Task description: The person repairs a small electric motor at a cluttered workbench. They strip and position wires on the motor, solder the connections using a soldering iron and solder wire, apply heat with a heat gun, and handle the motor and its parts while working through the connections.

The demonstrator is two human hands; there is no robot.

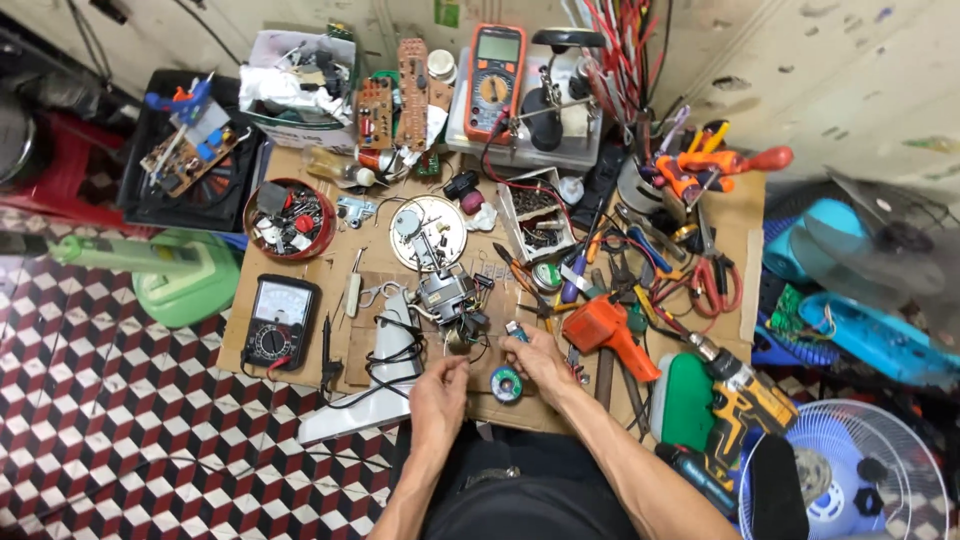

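Note:
A small electric motor [441, 293] with dark wires lies mid-table on the cardboard sheet [300, 275]. My left hand [438, 392] is just below it, its fingertips pinched on the ends of the motor's wires [462, 345]. My right hand [538, 358] is to the right and holds a small blue-and-silver lighter-like object [515, 329] upright, close to those wire ends. A round solder spool [506, 384] rests between my two hands. A white plastic fan neck piece [385, 385] with a black cable lies left of my left hand.
An orange soldering gun [612, 330], pliers, red-handled scissors [713, 283] and screwdrivers crowd the right side. A yellow cordless drill [738, 400] lies front right. A black analog meter [280, 322], a red parts tin [291, 217] and an orange multimeter [494, 82] stand left and behind.

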